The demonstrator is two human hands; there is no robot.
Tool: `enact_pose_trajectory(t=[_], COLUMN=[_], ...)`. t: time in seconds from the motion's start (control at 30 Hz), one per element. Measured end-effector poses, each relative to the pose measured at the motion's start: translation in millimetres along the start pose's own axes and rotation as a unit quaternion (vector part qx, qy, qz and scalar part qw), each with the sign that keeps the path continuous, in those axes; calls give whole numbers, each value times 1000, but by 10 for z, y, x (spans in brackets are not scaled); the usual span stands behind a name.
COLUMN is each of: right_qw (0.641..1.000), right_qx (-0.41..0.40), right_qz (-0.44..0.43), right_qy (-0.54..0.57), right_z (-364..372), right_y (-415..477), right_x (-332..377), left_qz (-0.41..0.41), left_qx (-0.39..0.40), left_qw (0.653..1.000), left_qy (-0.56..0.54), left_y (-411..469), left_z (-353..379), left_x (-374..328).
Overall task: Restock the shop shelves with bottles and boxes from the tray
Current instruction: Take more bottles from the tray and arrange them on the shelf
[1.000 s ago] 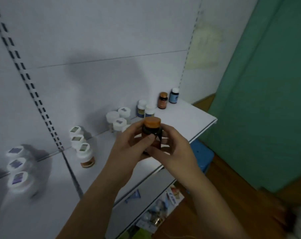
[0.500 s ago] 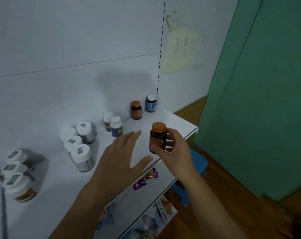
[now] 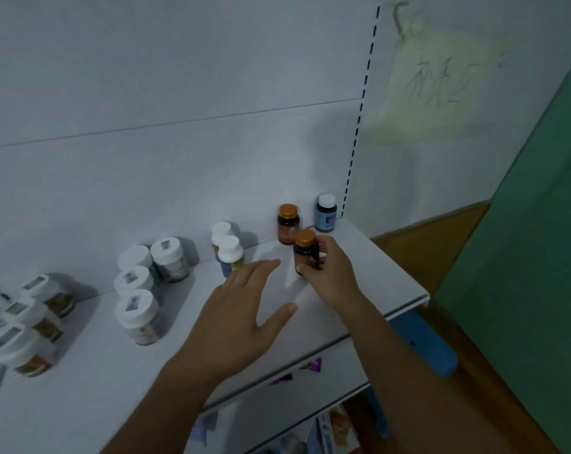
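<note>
Our right hand [image 3: 330,273] grips the orange-capped amber bottle [image 3: 306,253] upright at the white shelf [image 3: 379,273], contact unclear, 5 o'clock of its twin bottle [image 3: 288,224]; our left hand [image 3: 238,316], at 7 o'clock, is spread, relaxed and holds nothing.

Only one view is given: a wide-angle camera worn on the head, pointed forward and down. The shelf [image 3: 375,273] is viewed from close above, its back panel [image 3: 179,77] filling the upper left of the frame.

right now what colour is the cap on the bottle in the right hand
Orange, on the dark brown bottle gripped by the right hand; the head view shows it best.
</note>
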State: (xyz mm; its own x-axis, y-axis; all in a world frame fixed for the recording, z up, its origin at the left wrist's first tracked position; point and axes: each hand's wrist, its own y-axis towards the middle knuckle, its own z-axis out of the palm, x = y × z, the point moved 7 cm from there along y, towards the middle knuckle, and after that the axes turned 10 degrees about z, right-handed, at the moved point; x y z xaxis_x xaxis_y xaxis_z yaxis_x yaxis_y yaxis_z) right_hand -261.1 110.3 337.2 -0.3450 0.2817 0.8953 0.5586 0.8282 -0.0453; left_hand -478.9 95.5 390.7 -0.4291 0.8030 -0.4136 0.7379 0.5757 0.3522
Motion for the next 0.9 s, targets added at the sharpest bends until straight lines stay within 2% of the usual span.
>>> enact_pose_trajectory(t=[0.23, 0.43, 0.57, 0.7, 0.83, 0.9], right_qw=[998, 983, 979, 989, 999, 999], right_qx=[-22, -54, -57, -18, 29, 37], right_qz=[-15, 31, 15, -1, 24, -17], right_qy=[-51, -170, -196, -148, 6, 26], right_z=[98, 157, 178, 202, 29, -78], right_y=[396, 489, 489, 527, 413, 209], right_x=[-69, -159, -147, -205, -218, -166], left_qz=[-32, -34, -54, -82, -123, -144], left_qx=[-50, -34, -40, -38, -48, -62], left_qw=[995, 998, 997, 996, 991, 987], left_qy=[-84, -41, -24, -2, 22, 32], left_y=[219, 347, 446, 486, 364, 231], left_z=[239, 319, 290, 224, 89, -6], left_x=[245, 338, 389, 336, 231, 155])
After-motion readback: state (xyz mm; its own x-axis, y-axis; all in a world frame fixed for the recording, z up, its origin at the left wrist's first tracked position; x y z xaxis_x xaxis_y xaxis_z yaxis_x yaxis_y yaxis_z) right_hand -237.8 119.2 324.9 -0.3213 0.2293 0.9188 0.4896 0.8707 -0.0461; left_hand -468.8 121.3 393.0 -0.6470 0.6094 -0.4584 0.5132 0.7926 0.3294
